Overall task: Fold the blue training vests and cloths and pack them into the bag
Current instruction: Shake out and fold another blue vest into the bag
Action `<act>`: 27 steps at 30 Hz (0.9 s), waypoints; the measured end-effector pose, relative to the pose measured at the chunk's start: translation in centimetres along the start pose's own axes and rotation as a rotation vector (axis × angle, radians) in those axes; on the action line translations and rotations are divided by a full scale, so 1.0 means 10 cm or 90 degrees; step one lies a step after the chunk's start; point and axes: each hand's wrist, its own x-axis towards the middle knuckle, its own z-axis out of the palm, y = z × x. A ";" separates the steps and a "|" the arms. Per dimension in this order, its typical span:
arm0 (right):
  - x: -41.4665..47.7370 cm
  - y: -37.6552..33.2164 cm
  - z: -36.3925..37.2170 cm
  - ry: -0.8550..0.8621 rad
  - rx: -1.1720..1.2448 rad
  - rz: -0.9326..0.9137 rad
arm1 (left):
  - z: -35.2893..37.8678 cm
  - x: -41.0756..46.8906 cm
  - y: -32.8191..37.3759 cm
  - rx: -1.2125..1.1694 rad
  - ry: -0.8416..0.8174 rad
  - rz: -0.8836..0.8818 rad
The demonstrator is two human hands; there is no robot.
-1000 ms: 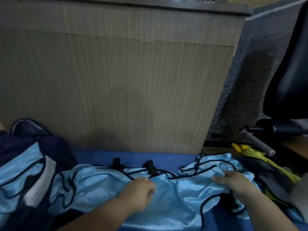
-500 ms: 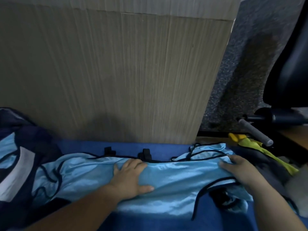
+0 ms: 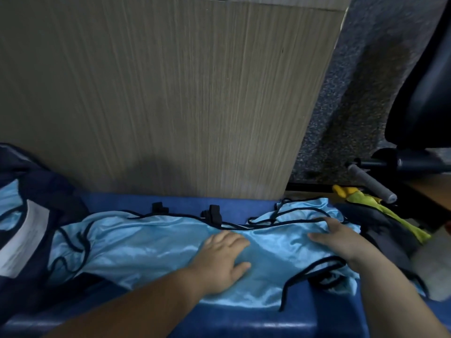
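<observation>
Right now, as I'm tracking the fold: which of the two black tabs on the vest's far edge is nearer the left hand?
The right-hand tab, just beyond the left hand; the other tab sits farther left along the edge of the vest.

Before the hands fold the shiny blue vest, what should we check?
1. Shiny light-blue vest with black trim lying flat: not ok, left part wrinkled.
2. Left hand flat on the vest: ok.
3. Right hand flat on the vest: ok.
4. Black trim cords tidy: not ok, loops stick out by the right wrist.
5. Dark navy bag on the left open: cannot tell.
</observation>
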 end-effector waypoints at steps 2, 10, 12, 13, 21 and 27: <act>-0.01 -0.01 -0.01 -0.009 -0.077 -0.013 | -0.01 0.05 0.04 0.010 -0.085 -0.027; 0.05 -0.01 -0.15 -0.027 0.327 0.002 | -0.02 0.22 0.13 -0.014 -0.235 -0.036; 0.04 -0.02 -0.22 -0.001 0.418 -0.004 | 0.01 0.21 0.23 -0.028 -0.220 -0.015; 0.03 -0.03 -0.26 0.001 0.457 -0.005 | 0.01 0.20 0.27 -0.043 -0.202 -0.008; -0.14 -0.32 -0.25 -0.097 0.705 -0.103 | -0.15 0.15 0.39 -0.491 0.020 -0.134; -0.14 -0.67 0.39 -0.128 0.652 -0.118 | -0.33 0.06 0.26 -1.067 0.072 -0.374</act>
